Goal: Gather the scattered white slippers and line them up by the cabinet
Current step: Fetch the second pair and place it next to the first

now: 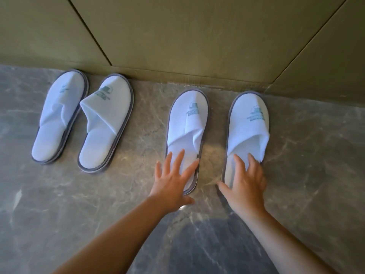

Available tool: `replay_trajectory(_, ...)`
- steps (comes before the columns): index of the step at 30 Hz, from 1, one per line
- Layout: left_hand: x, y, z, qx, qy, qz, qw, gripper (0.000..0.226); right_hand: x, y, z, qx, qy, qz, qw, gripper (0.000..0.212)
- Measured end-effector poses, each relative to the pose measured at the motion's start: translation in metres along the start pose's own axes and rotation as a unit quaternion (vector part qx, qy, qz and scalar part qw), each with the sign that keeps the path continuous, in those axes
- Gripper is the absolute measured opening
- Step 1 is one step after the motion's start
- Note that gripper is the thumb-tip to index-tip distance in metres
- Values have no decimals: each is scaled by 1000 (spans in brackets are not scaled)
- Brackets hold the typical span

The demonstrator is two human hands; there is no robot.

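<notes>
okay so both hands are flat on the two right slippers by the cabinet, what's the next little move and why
Probably nudge the right pair forward. The left hand and right hand lie flat on the third slipper and fourth slipper, whose toes sit short of the cabinet base, while the left pair's slippers reach nearer it.

Looked like a hotel room entry to me. I saw four disposable white slippers [186, 123] with grey piping and a printed teal logo [256, 114], the kind hotels issue. Floor was polished grey marble [316, 159]. Behind them stood a flush olive-gold panelled cabinet [177, 36], handleless built-in style.
</notes>
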State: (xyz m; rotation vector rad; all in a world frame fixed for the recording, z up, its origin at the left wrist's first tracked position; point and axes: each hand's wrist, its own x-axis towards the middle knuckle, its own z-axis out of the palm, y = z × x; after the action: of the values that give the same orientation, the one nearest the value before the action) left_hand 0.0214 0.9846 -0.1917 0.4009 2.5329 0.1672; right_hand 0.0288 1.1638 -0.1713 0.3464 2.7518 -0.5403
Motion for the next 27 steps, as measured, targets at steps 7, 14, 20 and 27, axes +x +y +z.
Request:
replay_trajectory(7, 14, 10, 6, 2, 30, -16, 999, 80, 4, 7, 15, 14, -2, 91, 996, 88)
replay_trajectory(14, 8, -14, -2, 1, 67, -25, 997, 73, 7, 8, 22, 86, 37, 67, 993, 87)
replay_trajectory(20, -5, -43, 1, -51, 100, -80, 991, 72, 0, -13, 38, 119, 36, 26, 992, 88)
replay_trajectory(27, 5, -49, -1, -71, 101, -73, 990, 72, 3, -24, 43, 134, 30, 41, 990, 88)
